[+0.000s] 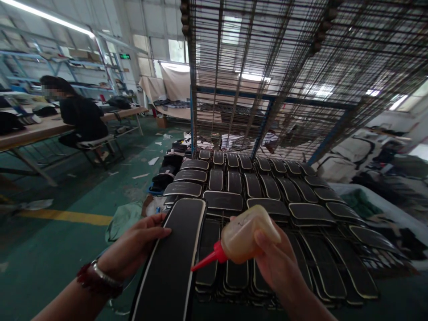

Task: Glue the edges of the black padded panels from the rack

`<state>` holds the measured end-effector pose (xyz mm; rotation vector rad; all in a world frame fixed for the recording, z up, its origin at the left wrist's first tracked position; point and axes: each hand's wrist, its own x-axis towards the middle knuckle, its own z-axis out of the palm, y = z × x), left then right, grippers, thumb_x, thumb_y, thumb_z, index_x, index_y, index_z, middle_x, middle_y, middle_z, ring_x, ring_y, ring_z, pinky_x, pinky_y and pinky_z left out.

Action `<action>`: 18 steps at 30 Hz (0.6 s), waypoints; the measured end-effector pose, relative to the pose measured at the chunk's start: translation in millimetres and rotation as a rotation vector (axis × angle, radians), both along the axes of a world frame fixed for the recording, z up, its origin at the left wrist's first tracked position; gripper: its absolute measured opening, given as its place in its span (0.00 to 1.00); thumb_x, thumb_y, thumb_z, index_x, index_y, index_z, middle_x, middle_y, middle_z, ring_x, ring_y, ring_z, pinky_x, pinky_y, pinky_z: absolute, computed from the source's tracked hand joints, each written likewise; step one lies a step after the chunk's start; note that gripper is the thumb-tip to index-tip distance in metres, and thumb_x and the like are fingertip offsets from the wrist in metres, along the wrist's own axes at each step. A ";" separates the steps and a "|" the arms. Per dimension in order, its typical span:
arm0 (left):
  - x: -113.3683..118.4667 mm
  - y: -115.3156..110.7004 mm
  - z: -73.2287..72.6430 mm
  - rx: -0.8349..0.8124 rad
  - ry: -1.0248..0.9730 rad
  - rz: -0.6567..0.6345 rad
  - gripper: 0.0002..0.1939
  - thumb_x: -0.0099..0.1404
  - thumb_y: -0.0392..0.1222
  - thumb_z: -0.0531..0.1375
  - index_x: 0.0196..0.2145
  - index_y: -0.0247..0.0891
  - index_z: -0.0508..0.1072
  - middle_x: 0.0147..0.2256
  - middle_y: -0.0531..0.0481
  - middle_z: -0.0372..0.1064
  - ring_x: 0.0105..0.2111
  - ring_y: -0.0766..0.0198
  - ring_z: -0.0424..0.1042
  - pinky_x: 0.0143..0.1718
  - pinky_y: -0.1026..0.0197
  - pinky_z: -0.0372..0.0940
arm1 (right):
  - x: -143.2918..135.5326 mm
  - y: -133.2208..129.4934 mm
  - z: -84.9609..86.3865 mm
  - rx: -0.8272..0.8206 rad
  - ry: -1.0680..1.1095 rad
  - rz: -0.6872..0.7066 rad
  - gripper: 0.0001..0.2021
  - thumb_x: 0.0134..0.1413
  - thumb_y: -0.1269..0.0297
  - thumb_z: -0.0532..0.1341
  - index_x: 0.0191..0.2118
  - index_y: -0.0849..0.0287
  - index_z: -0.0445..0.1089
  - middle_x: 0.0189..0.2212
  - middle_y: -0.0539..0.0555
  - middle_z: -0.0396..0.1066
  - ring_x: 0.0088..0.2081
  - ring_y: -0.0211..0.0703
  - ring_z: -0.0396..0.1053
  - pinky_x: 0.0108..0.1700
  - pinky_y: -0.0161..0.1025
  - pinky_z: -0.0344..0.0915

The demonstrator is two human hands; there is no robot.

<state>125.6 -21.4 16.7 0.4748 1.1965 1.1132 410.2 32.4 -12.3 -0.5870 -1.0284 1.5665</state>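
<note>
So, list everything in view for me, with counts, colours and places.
Squeeze bottle: one, amber with a red tip, lower centre.
Held panel: one, black, pale-edged, lower centre-left.
Other panels: many, black, pale-edged, spread out ahead.
Wire rack: one, dark and blue, upper right.
Co-worker: one, dark clothes, seated left.
Long table: one, brown-topped, left.
Paper scraps: several, white, on the floor.
Floor: one, green, yellow-striped, below.
Lit sign: one, green, upper left.
Blurred goods: uncounted, white and dark, far right.
Left grip: one, bare, at held panel's left edge.
Right grip: one, bare, around bottle.

A head-worn camera looks forward and down, close over a bare left hand (142,238) and bare right hand (278,256).
</note>
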 end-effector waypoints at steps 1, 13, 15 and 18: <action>0.0 0.9 1.0 -0.001 0.006 0.003 0.20 0.57 0.28 0.69 0.47 0.35 0.72 0.36 0.42 0.83 0.34 0.50 0.84 0.35 0.52 0.80 | -0.5 -2.2 -2.0 0.004 0.003 0.021 0.18 0.57 0.52 0.73 0.51 0.54 0.79 0.45 0.63 0.81 0.47 0.64 0.79 0.51 0.59 0.77; -12.9 7.3 -1.0 0.000 0.061 0.207 0.10 0.60 0.23 0.63 0.37 0.34 0.74 0.29 0.45 0.81 0.25 0.56 0.81 0.27 0.58 0.79 | -0.7 -18.3 -3.5 -0.065 -0.027 0.126 0.23 0.51 0.51 0.78 0.51 0.52 0.78 0.45 0.62 0.81 0.48 0.64 0.78 0.51 0.58 0.76; -14.5 8.6 0.8 -0.028 0.051 0.291 0.11 0.60 0.21 0.60 0.35 0.33 0.75 0.28 0.45 0.81 0.23 0.57 0.81 0.25 0.58 0.78 | -1.0 -17.9 -5.5 -0.089 -0.021 0.090 0.26 0.49 0.50 0.79 0.51 0.53 0.78 0.45 0.62 0.81 0.50 0.64 0.77 0.52 0.58 0.75; -15.5 6.4 1.6 -0.082 0.005 0.428 0.12 0.63 0.20 0.57 0.34 0.33 0.75 0.25 0.46 0.79 0.21 0.58 0.80 0.23 0.60 0.78 | -0.6 -13.5 -9.9 -0.095 0.012 0.016 0.24 0.50 0.51 0.78 0.51 0.53 0.79 0.45 0.62 0.81 0.51 0.63 0.77 0.54 0.59 0.74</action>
